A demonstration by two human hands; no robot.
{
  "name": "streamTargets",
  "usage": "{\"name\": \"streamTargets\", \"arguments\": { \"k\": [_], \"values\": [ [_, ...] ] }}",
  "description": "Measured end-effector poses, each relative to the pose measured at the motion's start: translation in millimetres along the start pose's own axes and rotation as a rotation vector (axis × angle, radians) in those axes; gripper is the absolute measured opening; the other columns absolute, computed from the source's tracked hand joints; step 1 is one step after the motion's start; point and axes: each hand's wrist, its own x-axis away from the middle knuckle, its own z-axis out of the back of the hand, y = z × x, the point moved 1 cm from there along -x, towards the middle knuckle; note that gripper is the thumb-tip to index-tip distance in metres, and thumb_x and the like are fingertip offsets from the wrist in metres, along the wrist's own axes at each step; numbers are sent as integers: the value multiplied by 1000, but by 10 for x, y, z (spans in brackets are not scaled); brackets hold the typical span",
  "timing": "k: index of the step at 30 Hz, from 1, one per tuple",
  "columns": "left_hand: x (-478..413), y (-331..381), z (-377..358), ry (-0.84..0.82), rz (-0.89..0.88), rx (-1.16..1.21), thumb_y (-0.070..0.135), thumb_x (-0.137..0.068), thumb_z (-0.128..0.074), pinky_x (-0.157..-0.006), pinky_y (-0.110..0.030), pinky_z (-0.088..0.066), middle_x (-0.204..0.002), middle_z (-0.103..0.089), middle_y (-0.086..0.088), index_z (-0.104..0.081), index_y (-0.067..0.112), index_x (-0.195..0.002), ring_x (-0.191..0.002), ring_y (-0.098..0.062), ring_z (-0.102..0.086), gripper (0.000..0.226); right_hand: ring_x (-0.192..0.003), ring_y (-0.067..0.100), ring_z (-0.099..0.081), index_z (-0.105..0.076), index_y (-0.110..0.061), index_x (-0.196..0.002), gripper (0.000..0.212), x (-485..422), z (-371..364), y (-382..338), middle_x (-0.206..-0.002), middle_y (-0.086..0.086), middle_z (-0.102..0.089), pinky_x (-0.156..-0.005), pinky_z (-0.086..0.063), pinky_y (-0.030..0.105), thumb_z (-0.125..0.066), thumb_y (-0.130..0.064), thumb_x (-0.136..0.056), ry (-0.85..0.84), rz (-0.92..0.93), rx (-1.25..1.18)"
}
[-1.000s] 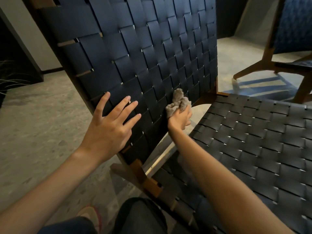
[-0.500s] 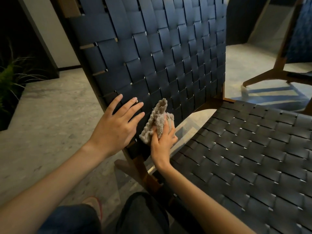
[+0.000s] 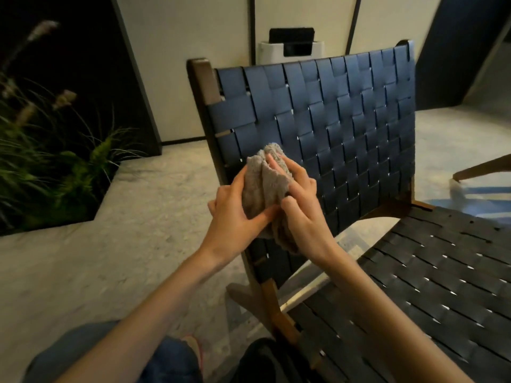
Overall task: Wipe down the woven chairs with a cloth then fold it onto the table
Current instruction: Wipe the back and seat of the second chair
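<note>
Holding the grey cloth (image 3: pixel 265 186) between both my hands, I have it bunched into a thick lump in front of the lower left part of the backrest (image 3: pixel 345 128) of the chair (image 3: pixel 359 189). My left hand (image 3: pixel 235 217) grips the cloth from the left and from below, with the thumb laid across its front. My right hand (image 3: pixel 301 208) grips it from the right, with the fingers pushed into the folds and the thumb pressing on the lower front. The two hands are very close, almost touching at the thumbs. I cannot tell whether the cloth touches the woven straps behind it.

The backrest is made of wide dark blue straps on a brown wooden frame (image 3: pixel 203 84), and it leans back a little. The seat (image 3: pixel 428 286), woven from the same straps, lies to my right. Behind the chair a white box (image 3: pixel 265 53) with a dark panel stands against the wall; any writing on it is too small to read. Green plants (image 3: pixel 55 161) grow on the left, beside the pale stone floor (image 3: pixel 154 217). A wooden leg of a second chair (image 3: pixel 484 167) shows at the right edge. My knee (image 3: pixel 171 360) in blue jeans is at the bottom.
</note>
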Motion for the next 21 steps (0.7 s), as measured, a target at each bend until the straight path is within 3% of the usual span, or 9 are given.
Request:
{"name": "streamTargets", "arguments": {
  "k": [1,3,6,9,11,14,17,19,21],
  "values": [
    [-46,31,68,57,-18,75,41,-81,-66,-89,-16,-42,-117,-54,10,-40,33,-138,-113,-8,-48,63,-122,8,-29,-39,-35,-141,54,-81,-5,-84,-145,-14,-29,-104,-30,26,-39,-14,-91,14,42,18],
    [-123,93,253,186,-49,185,26,-83,-68,-83,-12,-49,-112,-61,12,-51,24,-127,-107,-5,-58,47,-127,13,-33,-42,-28,-138,53,-251,-24,-249,-143,-5,-34,-107,-35,34,-49,-4,-91,29,114,7],
    [-220,156,570,314,-116,234,28,-81,-67,-86,-17,-51,-116,-62,4,-51,21,-122,-106,-6,-61,44,-128,16,-44,-51,-12,-133,49,-526,-67,-499,-136,7,-48,-104,-44,39,-63,0,-87,68,231,-67],
    [-344,242,898,394,-226,298,32,-83,-64,-87,-18,-50,-118,-61,4,-50,25,-119,-109,-6,-60,40,-124,11,-46,-57,-11,-127,48,-809,-145,-769,-133,9,-51,-102,-45,33,-72,-11,-82,128,373,-22],
    [-454,271,1109,410,-247,341,29,-85,-63,-85,-18,-50,-114,-63,6,-50,30,-115,-107,-6,-61,32,-123,5,-44,-55,-16,-129,58,-990,-208,-933,-138,8,-44,-99,-47,30,-78,-24,-76,150,403,1],
    [-602,216,1315,286,-132,499,16,-92,-57,-80,-27,-55,-110,-68,3,-55,31,-115,-105,-13,-64,28,-126,22,-48,-36,-22,-143,77,-1177,-269,-1097,-148,7,-34,-90,-54,37,-69,-35,-76,2,217,-263],
    [-677,135,1395,200,-63,555,11,-94,-54,-72,-23,-55,-104,-70,11,-59,37,-109,-102,-10,-65,31,-115,19,-59,-37,-23,-137,54,-1209,-284,-1054,-131,8,-55,-84,-56,33,-57,-28,-87,-184,22,-453],
    [-700,98,1415,213,-52,551,9,-93,-54,-71,-21,-54,-101,-71,12,-61,38,-105,-99,-8,-66,32,-100,13,-66,-49,-21,-123,33,-1179,-280,-995,-111,3,-65,-77,-56,27,-57,-20,-91,-227,14,-377],
    [-717,45,1417,236,-34,531,9,-94,-53,-72,-22,-54,-98,-71,13,-61,37,-102,-97,-8,-66,31,-91,18,-67,-60,-13,-107,19,-1141,-257,-932,-97,5,-68,-73,-57,32,-61,-21,-90,-187,34,-188]
  ]
}}
